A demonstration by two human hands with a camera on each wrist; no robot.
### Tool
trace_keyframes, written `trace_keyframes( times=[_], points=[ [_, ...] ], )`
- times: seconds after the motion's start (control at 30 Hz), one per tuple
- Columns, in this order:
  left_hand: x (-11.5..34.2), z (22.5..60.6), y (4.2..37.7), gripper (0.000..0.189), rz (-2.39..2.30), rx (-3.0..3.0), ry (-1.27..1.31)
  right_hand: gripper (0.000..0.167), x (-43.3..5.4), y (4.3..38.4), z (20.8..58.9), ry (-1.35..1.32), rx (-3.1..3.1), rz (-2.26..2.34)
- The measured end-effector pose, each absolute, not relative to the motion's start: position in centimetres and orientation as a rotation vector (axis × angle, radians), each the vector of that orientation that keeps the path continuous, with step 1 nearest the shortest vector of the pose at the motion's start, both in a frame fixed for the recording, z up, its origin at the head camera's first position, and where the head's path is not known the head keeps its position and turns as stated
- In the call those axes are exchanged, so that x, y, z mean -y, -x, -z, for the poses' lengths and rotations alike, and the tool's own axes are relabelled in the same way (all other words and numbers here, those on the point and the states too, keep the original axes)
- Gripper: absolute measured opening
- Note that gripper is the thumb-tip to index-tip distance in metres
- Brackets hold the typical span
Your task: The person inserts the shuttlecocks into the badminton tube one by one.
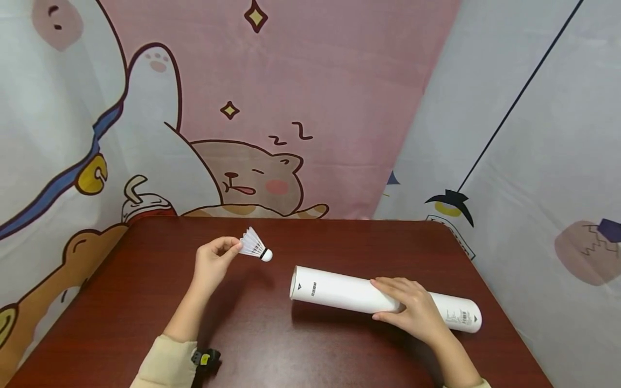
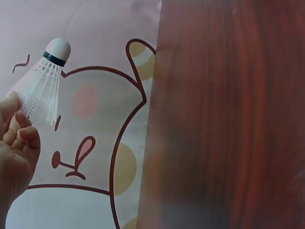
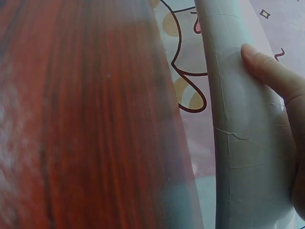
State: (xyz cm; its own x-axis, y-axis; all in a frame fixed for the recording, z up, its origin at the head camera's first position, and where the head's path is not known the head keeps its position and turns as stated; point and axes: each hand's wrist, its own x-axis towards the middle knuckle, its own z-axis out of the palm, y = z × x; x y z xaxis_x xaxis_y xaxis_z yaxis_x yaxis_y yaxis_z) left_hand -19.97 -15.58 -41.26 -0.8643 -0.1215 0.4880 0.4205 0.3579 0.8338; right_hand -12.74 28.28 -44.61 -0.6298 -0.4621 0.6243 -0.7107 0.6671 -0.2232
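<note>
A white shuttlecock (image 1: pixel 253 246) with a dark band round its cork is pinched at the feather rim by my left hand (image 1: pixel 213 263). Its cork points right, toward the tube, and it is held above the table. In the left wrist view the shuttlecock (image 2: pixel 45 78) shows cork up, with the fingertips on its skirt. My right hand (image 1: pixel 412 307) grips a long white cardboard tube (image 1: pixel 335 289) round its middle. The tube's left end faces the shuttlecock; what is inside cannot be seen. In the right wrist view, my thumb lies along the wrinkled tube (image 3: pixel 243 119).
Beneath both hands is a dark red-brown wooden table (image 1: pixel 271 334). A cartoon-printed curtain (image 1: pixel 349 108) hangs behind its far edge and along the sides. A black wrist device (image 1: pixel 207 360) with a yellow mark sits by the left sleeve (image 1: pixel 167 362).
</note>
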Motion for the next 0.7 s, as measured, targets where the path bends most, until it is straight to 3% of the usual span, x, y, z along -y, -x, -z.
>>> trace_keyframes(
  times=[0.27,0.7],
  points=[
    [14.7,42.5,18.8,0.014,1.599,2.056,0.337,0.070,-28.3,12.9,44.7,-0.913,2.314,-0.612],
    [11.5,40.3,14.7,0.006,1.723,2.009,0.378,0.069,-28.2,12.8,44.7,-0.903,2.319,-0.617]
  ],
)
